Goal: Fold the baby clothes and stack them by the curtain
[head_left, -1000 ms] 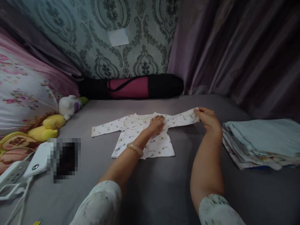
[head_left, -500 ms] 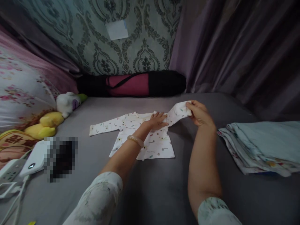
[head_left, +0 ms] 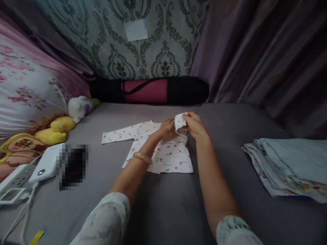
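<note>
A small white long-sleeved shirt (head_left: pixel 173 156) with a scattered print lies spread on the grey bed. Its left-hand sleeve (head_left: pixel 117 134) stretches straight out to the side. My left hand (head_left: pixel 167 130), with a bangle at the wrist, lies flat on the shirt near the right-hand shoulder; its fingertips are partly hidden. Close beside it, my right hand (head_left: pixel 194 124) pinches the cuff end of the other sleeve (head_left: pixel 180 123). That sleeve is lifted and bent back over the shirt's shoulder.
Folded pale cloths (head_left: pixel 291 163) are stacked at the right. A black and pink long bag (head_left: pixel 150 91) lies along the wall. Leftward are plush toys (head_left: pixel 79 107), a floral pillow (head_left: pixel 28 81), a white power bank (head_left: pixel 47 163), a power strip (head_left: pixel 17 178) with cables and a blurred-out dark object (head_left: pixel 74 166).
My right hand has moved left with the cuff, turning the stretched sleeve back toward the shirt's body. My left hand stays at the shoulder. The view has shifted slightly.
</note>
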`<state>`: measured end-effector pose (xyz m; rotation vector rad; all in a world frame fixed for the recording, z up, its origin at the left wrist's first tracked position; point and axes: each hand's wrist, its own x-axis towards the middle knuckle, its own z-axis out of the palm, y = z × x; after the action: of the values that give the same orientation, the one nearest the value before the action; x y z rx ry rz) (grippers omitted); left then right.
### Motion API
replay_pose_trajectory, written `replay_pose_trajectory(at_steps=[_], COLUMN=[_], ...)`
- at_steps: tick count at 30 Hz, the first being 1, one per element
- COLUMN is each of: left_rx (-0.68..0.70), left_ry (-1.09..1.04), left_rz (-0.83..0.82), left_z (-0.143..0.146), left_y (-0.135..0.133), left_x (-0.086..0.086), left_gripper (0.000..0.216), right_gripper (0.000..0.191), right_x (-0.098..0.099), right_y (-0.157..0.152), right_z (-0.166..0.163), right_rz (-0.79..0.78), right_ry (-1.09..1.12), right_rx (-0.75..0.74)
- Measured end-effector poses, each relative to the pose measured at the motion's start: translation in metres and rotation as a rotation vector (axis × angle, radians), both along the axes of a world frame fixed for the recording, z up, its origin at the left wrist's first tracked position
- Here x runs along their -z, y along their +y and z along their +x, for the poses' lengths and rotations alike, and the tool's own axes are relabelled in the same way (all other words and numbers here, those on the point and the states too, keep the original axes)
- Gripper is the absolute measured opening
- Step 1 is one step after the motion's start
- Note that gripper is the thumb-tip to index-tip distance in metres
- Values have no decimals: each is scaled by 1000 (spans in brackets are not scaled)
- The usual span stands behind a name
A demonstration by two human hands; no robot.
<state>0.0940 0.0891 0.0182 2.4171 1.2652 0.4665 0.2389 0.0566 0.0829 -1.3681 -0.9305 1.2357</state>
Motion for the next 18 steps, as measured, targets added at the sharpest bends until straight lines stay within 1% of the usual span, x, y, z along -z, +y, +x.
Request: replay_pose_trajectory(at_steps=[1,3,5,6,9,11,13,15,16,17,18], left_rx=[-65,-248,-408,-443,-429,-439,-475,-492,-493,-496,-503], left_ry=[-62,-238,-456,-562,-803,-866,-839,-805,-808,-822,-835], left_rz=[-13,-91,-222,-293,-460,-504,-470,-424,-419,-417,-405], left_z=[-9,-26,-39,-43,-50,-52,-53,-53,-53,-53,-53], left_y=[-3,-10,-20,-25,-36,-39,-39,-36,-35,-34,-32], left_x=[-1,-3,-5,-6,-9,-9,-5,2,6,10,14], left_gripper=[62,45,36,34,39,47,52,45,39,39,44], right_gripper=[3,3,4,4,6,8,12,19,22,24,27], right_x=[1,6,12,16,30,38,45,50,52,54,56], right_y=[1,2,4,4,3,1,0,3,5,7,9], right_z=[-4,-13,-24,-30,-48,-57,-62,-58,-54,-49,-43], right_rz=[-5,-21,-34,-36,-24,-9,13,52,83,119,157], right_ry=[-13,-32,-58,-76,-130,-113,-67,-86,-146,-244,-369], right_rx=[-2,-2,-7,-12,-62,-138,-231,-293,-302,-293,-274])
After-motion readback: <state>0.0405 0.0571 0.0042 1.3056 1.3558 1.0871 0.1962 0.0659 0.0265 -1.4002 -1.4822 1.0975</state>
